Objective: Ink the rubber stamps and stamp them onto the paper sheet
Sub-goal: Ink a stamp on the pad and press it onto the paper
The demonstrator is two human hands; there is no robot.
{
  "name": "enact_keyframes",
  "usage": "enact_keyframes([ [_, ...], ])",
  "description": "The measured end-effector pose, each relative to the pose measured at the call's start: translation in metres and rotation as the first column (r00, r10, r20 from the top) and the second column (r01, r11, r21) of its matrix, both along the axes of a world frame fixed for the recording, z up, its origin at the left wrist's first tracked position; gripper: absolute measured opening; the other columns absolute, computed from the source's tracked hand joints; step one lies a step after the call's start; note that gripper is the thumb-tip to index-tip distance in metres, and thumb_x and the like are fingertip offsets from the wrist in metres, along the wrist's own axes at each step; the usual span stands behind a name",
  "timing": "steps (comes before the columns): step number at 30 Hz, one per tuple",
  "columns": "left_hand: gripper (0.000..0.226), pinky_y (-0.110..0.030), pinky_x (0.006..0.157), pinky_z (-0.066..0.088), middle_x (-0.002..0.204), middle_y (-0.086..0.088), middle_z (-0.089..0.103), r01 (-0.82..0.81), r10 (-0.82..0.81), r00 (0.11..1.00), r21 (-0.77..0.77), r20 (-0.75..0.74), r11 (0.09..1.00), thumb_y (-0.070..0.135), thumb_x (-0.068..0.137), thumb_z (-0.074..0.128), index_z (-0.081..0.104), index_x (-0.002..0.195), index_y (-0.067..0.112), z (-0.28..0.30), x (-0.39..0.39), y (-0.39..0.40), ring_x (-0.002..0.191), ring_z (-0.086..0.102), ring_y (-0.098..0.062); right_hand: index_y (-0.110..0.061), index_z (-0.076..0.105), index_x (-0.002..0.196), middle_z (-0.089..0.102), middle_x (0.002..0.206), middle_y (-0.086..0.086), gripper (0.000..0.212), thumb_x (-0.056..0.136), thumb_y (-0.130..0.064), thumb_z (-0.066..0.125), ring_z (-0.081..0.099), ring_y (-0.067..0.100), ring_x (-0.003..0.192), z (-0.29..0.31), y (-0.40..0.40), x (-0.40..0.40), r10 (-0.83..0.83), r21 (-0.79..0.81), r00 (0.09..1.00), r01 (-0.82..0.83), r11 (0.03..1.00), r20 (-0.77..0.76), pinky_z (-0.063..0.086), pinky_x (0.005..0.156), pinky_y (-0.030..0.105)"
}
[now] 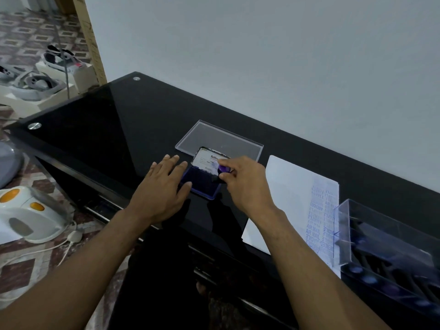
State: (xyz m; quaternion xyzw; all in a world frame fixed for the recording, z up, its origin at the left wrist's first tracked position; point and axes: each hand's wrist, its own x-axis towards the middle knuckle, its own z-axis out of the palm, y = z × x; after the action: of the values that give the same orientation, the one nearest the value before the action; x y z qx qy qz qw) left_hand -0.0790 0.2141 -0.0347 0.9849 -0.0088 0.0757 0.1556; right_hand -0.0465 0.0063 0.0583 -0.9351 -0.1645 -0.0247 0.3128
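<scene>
Rubber stamp (223, 169), purple-topped with a dark body, sits at the right edge of the open ink pad (199, 184); whether its face touches the ink we cannot tell. Our right hand (246, 184) pinches the stamp, fingers curled round it from the right. The pad lies on the black glass table (114, 129), blue ink surface up, its lid (206, 161) hinged back and showing a white label with small print.

Our left hand (164, 189) lies flat, fingers straight and spread, fingertips resting on the pad's left edge; it grips nothing.

Just behind the pad lies a clear plastic lid (220, 140), flat on the table. To the right, near the pad but apart from it, the paper sheet (288, 194) lies flat, its right strip covered with blue stamped words, some reading "AIR MAIL". At the sheet's right edge stands a clear plastic box (390, 253) holding a row of dark-handled stamps with round bluish tops.

Off the table's left side, on patterned floor: a white appliance (31, 215) with orange spots and a white cord.
</scene>
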Motion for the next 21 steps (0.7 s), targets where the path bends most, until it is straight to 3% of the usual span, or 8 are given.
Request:
enact_keyframes([
  [7, 0.064, -0.049, 0.123, 0.02, 0.16, -0.011, 0.032, 0.159, -0.16, 0.985, 0.021, 0.061, 0.987, 0.055, 0.099, 0.03, 0.035, 0.152, 0.019, 0.017, 0.008, -0.08, 0.15, 0.024, -0.029, -0.019, 0.071, 0.119, 0.067, 0.11, 0.003, 0.031, 0.09, -0.01, 0.069, 0.062, 0.014, 0.083, 0.003, -0.076, -0.02, -0.18, 0.065, 0.984, 0.181, 0.981, -0.011, 0.056, 0.087, 0.029],
  [11, 0.063, -0.048, 0.124, 0.02, 0.163, -0.008, 0.027, 0.246, -0.247, 0.968, 0.025, 0.05, 0.969, 0.053, 0.1, 0.032, 0.031, 0.154, 0.021, 0.016, 0.009, -0.125, 0.152, 0.017, -0.026, -0.021, 0.073, 0.115, 0.067, 0.107, 0.0, 0.029, 0.087, -0.012, 0.072, 0.065, 0.019, 0.088, 0.002, -0.113, -0.033, -0.278, 0.116, 0.96, 0.281, 0.953, -0.041, 0.058, 0.085, 0.038],
  [21, 0.062, -0.04, 0.123, 0.005, 0.167, -0.004, 0.015, 0.369, -0.369, 0.929, 0.023, -0.015, 0.929, 0.05, 0.104, 0.032, 0.023, 0.158, 0.022, 0.005, 0.01, -0.189, 0.155, 0.005, -0.022, -0.019, 0.071, 0.118, 0.067, 0.113, -0.002, 0.031, 0.087, -0.019, 0.074, 0.066, 0.013, 0.091, 0.0, -0.168, -0.064, -0.319, 0.065, 0.946, 0.322, 0.945, -0.05, 0.055, 0.092, 0.03],
])
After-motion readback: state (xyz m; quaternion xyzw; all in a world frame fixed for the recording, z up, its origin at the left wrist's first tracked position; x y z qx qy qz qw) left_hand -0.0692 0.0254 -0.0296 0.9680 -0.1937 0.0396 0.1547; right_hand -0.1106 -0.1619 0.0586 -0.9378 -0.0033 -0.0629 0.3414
